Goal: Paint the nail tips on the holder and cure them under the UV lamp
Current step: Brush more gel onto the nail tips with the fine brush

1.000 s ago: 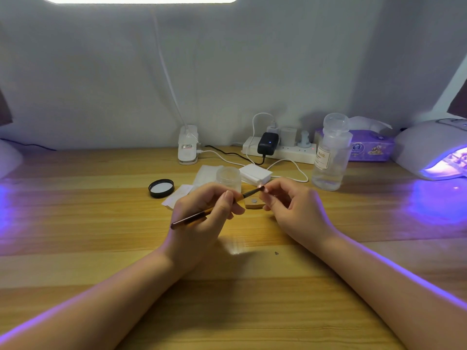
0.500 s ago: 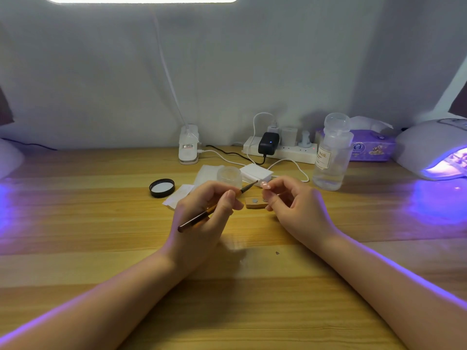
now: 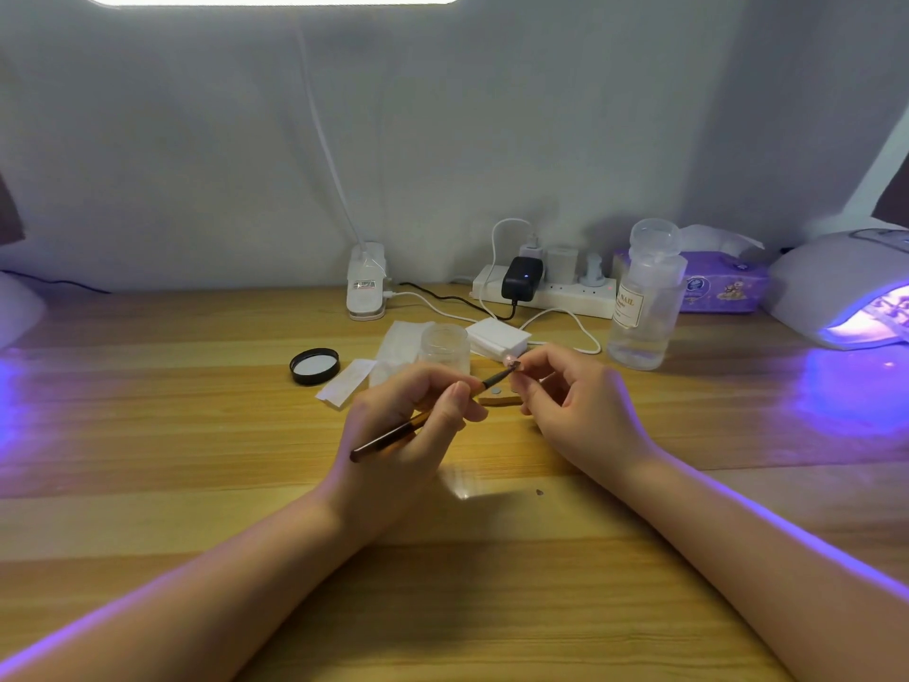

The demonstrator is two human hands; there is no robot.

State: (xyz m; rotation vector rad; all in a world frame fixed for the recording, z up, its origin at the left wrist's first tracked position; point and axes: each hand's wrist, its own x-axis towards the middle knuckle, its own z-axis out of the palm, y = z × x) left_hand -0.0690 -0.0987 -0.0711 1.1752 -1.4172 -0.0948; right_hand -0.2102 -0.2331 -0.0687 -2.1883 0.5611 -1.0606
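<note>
— Holding it up off the desk, I'd guess so the light overhead catches it; the right hand (image 3: 580, 401) pinches a small nail tip (image 3: 511, 359) between thumb and fingertips, the other fingers loosely curled.

— And the brush?

— The left hand (image 3: 418, 420) grips the brush (image 3: 393, 435) like a pen, fingers curled round the shaft, its bristle end touching the tip; the long handle slants back towards the wrist (steadier that way, I'd judge).

— Where's the holder?

— The small wooden holder (image 3: 499, 400) lies on the wooden desk (image 3: 196, 484) just under and between the two hands; whether other tips sit on it, I cannot tell; too small.

— Room to move?

— Plenty towards us; behind the hands it is crowded: an open jar (image 3: 444, 347) just beyond the left knuckles, its black lid (image 3: 315, 366) well to the left, white wipes (image 3: 401, 342) beside the jar, a clear bottle (image 3: 644, 307) to the right; the UV lamp (image 3: 846, 292) glows at the far right edge, well apart, with bare desk between it and the hands; the bottle looks to me the one thing to steer round.
</note>
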